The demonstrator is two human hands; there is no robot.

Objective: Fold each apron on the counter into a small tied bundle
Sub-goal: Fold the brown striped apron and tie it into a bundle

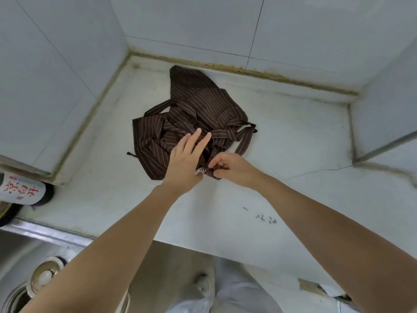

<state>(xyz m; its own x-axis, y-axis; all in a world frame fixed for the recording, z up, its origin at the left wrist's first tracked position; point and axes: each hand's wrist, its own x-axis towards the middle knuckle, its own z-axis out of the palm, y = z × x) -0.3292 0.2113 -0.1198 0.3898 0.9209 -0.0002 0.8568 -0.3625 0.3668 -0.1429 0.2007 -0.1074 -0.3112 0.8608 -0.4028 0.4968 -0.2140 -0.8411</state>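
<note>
Counter (293, 141), frame centre: your flat left hand (185, 157) pins 1 apron (203, 102), likely steadying it while your right hand (230, 168) pinches its near hem.

Red Chinese signs printed on the white label (17, 189) of a bottle (46, 193), at the far left edge. Partly cut off and tilted, so hard to read for sure. Small dark scribbles (266, 219) on the white table (293, 154) near the front edge, too faint to read.
</note>
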